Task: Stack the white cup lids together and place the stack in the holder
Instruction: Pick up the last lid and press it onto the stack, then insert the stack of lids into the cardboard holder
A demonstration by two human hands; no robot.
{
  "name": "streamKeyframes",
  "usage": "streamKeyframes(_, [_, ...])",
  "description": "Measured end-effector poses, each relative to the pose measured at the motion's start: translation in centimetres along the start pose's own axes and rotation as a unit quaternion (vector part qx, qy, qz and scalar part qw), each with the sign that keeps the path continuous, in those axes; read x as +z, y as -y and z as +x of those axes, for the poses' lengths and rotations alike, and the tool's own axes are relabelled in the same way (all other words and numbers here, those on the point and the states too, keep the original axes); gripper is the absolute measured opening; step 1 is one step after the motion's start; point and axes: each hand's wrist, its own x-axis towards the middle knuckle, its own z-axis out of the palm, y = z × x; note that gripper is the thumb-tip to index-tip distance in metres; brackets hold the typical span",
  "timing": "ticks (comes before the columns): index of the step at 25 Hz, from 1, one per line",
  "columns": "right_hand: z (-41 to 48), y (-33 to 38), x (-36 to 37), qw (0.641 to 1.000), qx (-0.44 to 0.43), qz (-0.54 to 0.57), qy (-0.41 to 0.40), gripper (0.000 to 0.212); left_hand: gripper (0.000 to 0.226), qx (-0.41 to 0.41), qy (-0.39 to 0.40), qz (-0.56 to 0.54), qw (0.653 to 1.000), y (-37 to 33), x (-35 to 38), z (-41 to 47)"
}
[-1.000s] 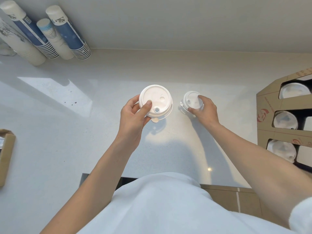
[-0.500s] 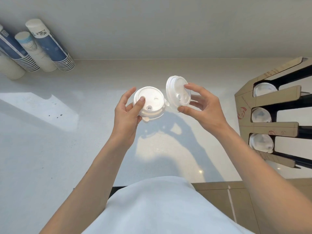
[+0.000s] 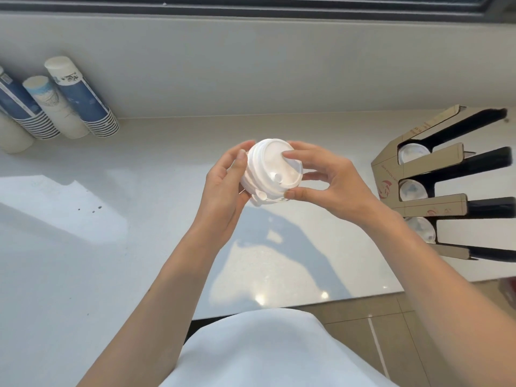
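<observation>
A stack of white cup lids (image 3: 272, 170) is held in the air above the white counter, tilted with its top face toward me. My left hand (image 3: 227, 185) grips the stack from the left and underneath. My right hand (image 3: 326, 177) holds the top lid by its rim, fingertips on the far edge and thumb on the near edge. The cardboard lid holder (image 3: 431, 188) stands at the right, well apart from both hands, with lids visible in three of its slots.
Stacks of blue and white paper cups (image 3: 78, 99) lie against the back wall at far left. The white counter (image 3: 111, 233) runs under my arms, its front edge near my body. A window sill runs along the back.
My right hand lifted a lid off the counter, tilted it, and brought it onto the lids in my left hand. Both hands now hold one stack, raised slightly.
</observation>
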Motion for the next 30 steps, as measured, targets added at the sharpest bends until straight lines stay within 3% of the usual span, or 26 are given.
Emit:
streamKeyframes(7, [-2.0,3.4,1.7,1.000,-0.001,-0.013,-0.007,0.055,0.050,0.001,0.049,0.027,0.998,-1.8,-1.1,-2.6])
streamKeyframes(17, [-6.0,6.1,4.0,0.984,0.012,0.115,-0.135,0.045,0.044,0.019,0.119,0.007,0.993,-2.9,-0.6,-4.6])
streamKeyframes(23, [-10.1,5.7,2.3,0.959,0.014,0.135,-0.250,0.035,0.050,0.019,0.134,0.002,0.991,-1.1,4.1,-7.1])
streamKeyframes(30, [-18.5,4.1,-4.6,0.910,0.033,0.172,-0.375,0.036,0.045,0.013,0.167,0.008,0.986,3.3,14.9,-10.7])
